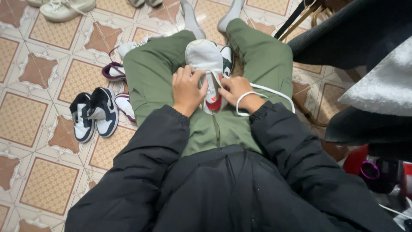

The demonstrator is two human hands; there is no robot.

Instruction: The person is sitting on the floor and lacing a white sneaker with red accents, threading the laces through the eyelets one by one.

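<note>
A white sneaker (204, 56) with a red tongue lies toe-away between my knees on my green trousers (150, 73). My left hand (187, 88) grips the sneaker's left side near the lacing. My right hand (235, 89) pinches a white shoelace (274, 91) at the eyelets; the lace loops out over my right wrist and thigh. A second, dark-and-white shoe (227, 58) peeks out just right of the sneaker, mostly hidden.
A pair of navy-and-white sneakers (94, 114) stands on the patterned tile floor (43, 129) to my left. Purple-trimmed shoes (113, 71) lie beside my left leg. More shoes (64, 8) sit at the top left. Dark cushioned furniture (356, 38) is at the right.
</note>
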